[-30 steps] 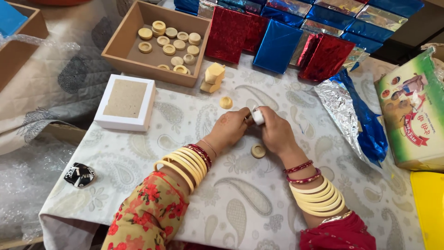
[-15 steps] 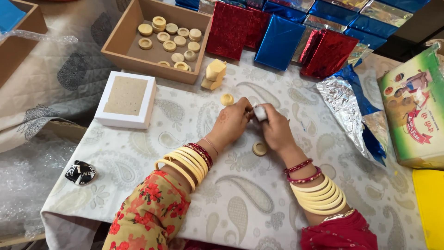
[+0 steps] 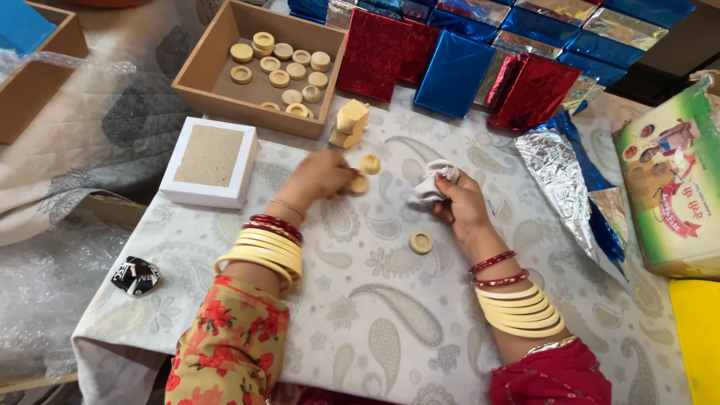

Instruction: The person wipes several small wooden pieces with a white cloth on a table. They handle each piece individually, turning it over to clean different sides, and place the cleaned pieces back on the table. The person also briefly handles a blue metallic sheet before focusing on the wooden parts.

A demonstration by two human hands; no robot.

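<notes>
From the head camera, looking straight down: my right hand (image 3: pixel 459 206) has its grip closed around a crumpled white cloth (image 3: pixel 431 184), fingers wrapped about its lower part, the bunched top sticking up past my thumb. It sits over the middle of the counter (image 3: pixel 375 322), which wears a pale paisley cover.

My left hand (image 3: pixel 322 174) is out ahead and a bit blurred, fingertips pinched onto a small cream round piece (image 3: pixel 359 184) that lies on the counter. How tightly that grip has it, I cannot tell through the blur. Just beyond it lies a second cream ring (image 3: pixel 370 163), close by but apart from my fingers. A third ring (image 3: pixel 421 241) lies alone on the cover, just below my right hand, untouched.

Up past my left hand, a small stack of pale wooden blocks (image 3: pixel 349 124) stands right against the near wall of an open cardboard tray (image 3: pixel 217 79), and that tray holds a scatter of the same cream rings. To the left of my left hand sits a square white box (image 3: pixel 211 161) with a tan top.

Along the far edge, shiny red and blue foil-wrapped packets (image 3: pixel 457 71) stand in rows. A loose sheet of silver and blue foil (image 3: pixel 570 172) lies to the right of my right hand, well apart. A printed green carton (image 3: pixel 675 187) sits at the right edge.
</notes>
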